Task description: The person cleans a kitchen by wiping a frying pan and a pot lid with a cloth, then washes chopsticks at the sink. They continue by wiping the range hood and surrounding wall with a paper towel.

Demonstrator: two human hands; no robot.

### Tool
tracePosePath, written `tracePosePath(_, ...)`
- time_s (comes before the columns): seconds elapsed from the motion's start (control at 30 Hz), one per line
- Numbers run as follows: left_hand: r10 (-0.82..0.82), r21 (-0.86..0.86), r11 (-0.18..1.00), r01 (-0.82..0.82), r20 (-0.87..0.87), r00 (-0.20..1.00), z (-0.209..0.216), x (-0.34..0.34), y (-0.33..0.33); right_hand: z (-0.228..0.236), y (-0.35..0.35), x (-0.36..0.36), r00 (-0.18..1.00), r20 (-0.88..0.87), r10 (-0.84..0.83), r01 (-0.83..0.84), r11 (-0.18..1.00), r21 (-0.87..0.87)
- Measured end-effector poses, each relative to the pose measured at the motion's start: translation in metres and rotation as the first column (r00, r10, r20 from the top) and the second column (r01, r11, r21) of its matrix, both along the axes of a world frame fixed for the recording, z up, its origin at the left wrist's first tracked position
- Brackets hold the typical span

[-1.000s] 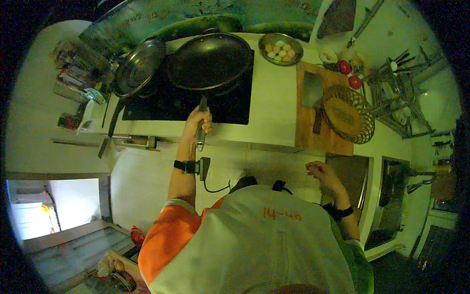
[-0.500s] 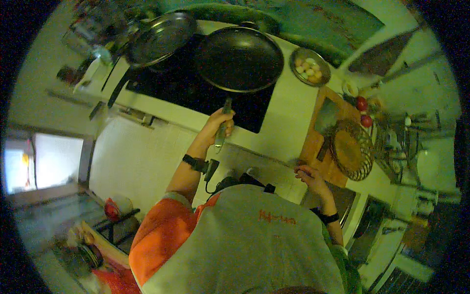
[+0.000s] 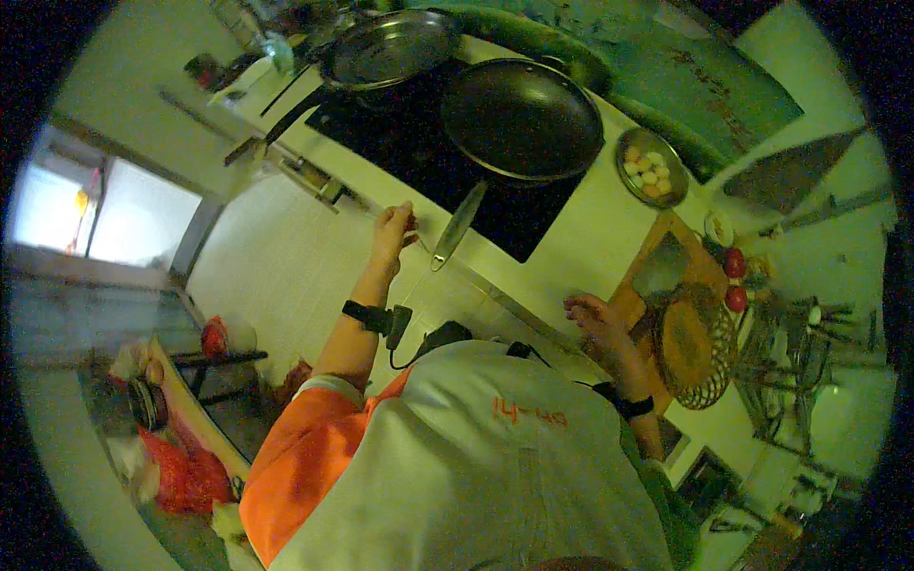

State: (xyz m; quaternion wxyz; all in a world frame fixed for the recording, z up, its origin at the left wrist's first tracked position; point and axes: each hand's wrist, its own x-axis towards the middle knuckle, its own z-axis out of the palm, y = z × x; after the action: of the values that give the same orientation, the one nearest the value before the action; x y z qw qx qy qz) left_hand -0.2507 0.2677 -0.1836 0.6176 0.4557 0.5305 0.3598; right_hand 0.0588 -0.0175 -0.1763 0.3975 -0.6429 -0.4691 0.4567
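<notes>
The pan (image 3: 524,119) is set on the black hob (image 3: 381,143), its handle (image 3: 459,226) angled toward the person. Both hands are empty: the left (image 3: 393,231) is stretched out just beside the handle, half-curled; the right (image 3: 592,319) is raised near the board (image 3: 678,226), loosely spread. The pale bench (image 3: 595,217) is shared with eggs (image 3: 650,173); leftward, a bright opening (image 3: 143,219) is seen.

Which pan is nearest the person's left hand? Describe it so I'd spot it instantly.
Start at the black cooktop set into the pale counter. On its right side sits a wide, round, dark pan, its handle pointing toward the person, near the left hand. That handle's greyish sheen sets it apart from the other pan to its left, whose handle looks dark.
</notes>
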Motion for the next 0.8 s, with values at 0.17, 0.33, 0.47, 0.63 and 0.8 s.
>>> tracePosePath(0.17, 0.215, 0.186, 0.967, -0.173, -0.233, 0.948, 0.010, -0.023, -0.010, 0.022, 0.033, -0.015, 0.988, -0.153, 0.034, -0.048, 0.995, -0.087)
tracePosePath(0.33, 0.234, 0.256, 0.952, -0.170, -0.242, 0.942, 0.024, -0.047, -0.004, 0.036, 0.063, -0.033, 0.978, -0.176, 0.114, -0.130, 0.988, -0.087)
tracePosePath(0.47, 0.273, 0.260, 0.941, -0.216, -0.208, 0.939, 0.034, -0.077, 0.006, 0.044, 0.083, -0.059, 0.955, -0.058, 0.291, -0.290, 0.957, 0.019)
tracePosePath(0.63, 0.288, 0.261, 0.932, -0.252, -0.110, 0.951, 0.031, -0.124, 0.043, 0.061, 0.124, -0.130, 0.943, -0.092, 0.319, -0.325, 0.944, -0.057)
tracePosePath(0.8, 0.339, 0.183, 0.933, -0.308, -0.169, 0.926, 0.017, -0.232, 0.076, 0.060, 0.179, -0.237, 0.911, -0.207, 0.357, -0.390, 0.909, -0.148)
